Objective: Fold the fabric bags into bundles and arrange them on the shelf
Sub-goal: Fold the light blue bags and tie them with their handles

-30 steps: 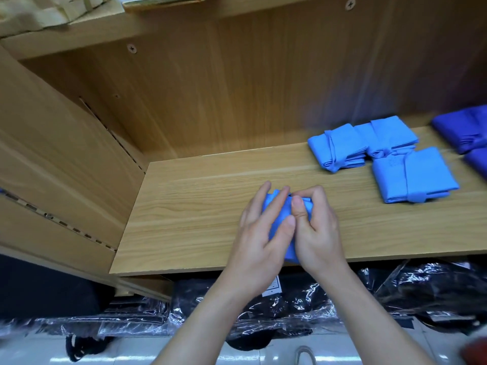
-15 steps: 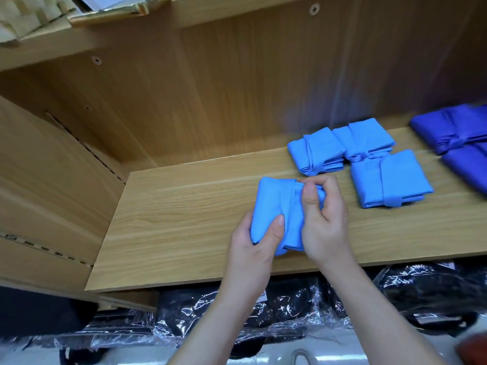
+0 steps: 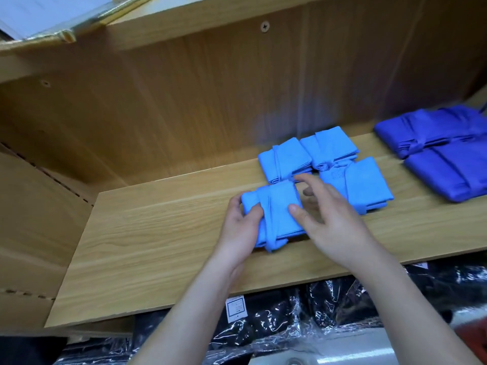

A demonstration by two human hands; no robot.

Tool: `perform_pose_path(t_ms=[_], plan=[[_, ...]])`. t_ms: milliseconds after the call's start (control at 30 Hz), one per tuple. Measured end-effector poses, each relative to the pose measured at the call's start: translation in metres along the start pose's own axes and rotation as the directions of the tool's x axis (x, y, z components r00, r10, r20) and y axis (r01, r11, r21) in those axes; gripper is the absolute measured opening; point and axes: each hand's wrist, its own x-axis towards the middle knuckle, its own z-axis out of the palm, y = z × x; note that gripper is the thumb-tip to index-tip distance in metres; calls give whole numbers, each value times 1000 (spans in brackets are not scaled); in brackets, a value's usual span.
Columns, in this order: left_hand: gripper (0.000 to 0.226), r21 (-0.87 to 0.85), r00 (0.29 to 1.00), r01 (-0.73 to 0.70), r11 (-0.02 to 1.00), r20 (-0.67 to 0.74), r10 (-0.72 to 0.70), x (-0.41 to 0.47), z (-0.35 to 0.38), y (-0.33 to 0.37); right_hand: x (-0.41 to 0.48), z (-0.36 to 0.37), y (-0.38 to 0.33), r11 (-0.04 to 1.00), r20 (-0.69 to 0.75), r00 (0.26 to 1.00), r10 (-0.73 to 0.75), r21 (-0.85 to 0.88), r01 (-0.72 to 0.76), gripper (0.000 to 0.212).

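Gripping bundle (image 3: 279, 204), left hand (image 3: 239, 229); right hand (image 3: 333, 222) spread

Front bundle (image 3: 274, 212) on shelf (image 3: 158, 246), just left-front of three-bundle cluster (image 3: 329, 151); two bundles (image 3: 445, 164) farther right; wrapped packs (image 3: 329, 306) below shelf.

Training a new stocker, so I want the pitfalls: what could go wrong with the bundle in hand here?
1. The strap sticks out loose at the near end of the bundle; once the left hand lets go, it may unwrap.
2. The spread right hand is close to the front-right bundle and may knock it out of line.
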Motion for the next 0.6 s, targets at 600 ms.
perform_pose_path(t_ms=[600], plan=[[32,547,924,-339,766,41,380,29,43,-24,0,-49,66,912,-97,988,121,-383,-149,52]])
